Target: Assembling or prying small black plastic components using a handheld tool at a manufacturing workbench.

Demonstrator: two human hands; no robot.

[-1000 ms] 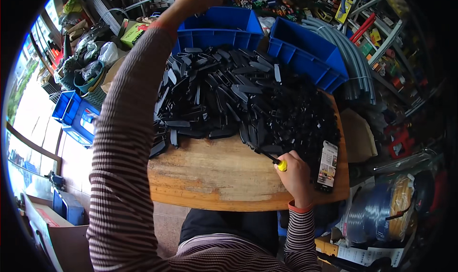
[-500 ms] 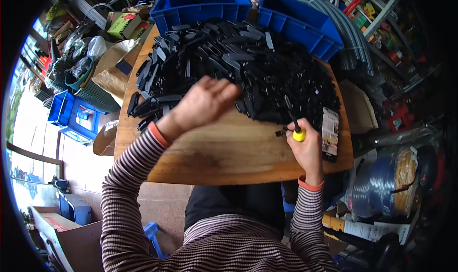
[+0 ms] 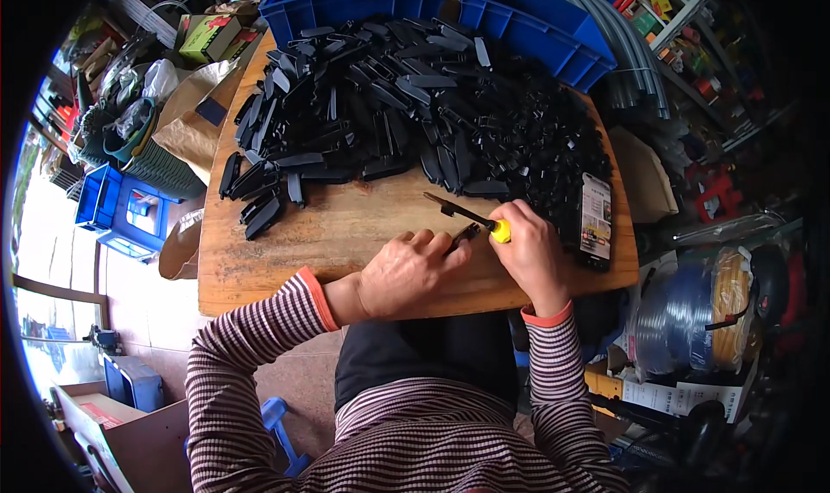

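Close to the table's near edge, my left hand (image 3: 406,272) is closed, with a small dark piece (image 3: 467,233) pinched at its fingertips. My right hand (image 3: 529,251) grips a screwdriver-like tool (image 3: 471,214) with a yellow handle end. Its dark shaft points up and left, above the piece, and a small black bit shows against the shaft. Whether the tool touches the piece I cannot tell. Beyond both hands, a big heap of long, flat black plastic parts (image 3: 380,95) covers the far table. Smaller black pieces (image 3: 553,138) are heaped on its right side.
The wooden table (image 3: 277,268) has a curved near edge. Two blue bins (image 3: 540,30) stand at its far side. A phone (image 3: 595,220) with a lit screen lies at the right edge. Brown paper (image 3: 190,121) is to the left; wrapped coils of tubing (image 3: 692,311) sit at the right.
My left hand has moved from the heap toward the near edge and right, beside the right hand. The tool has swung from pointing away to pointing left. The view has shifted slightly.
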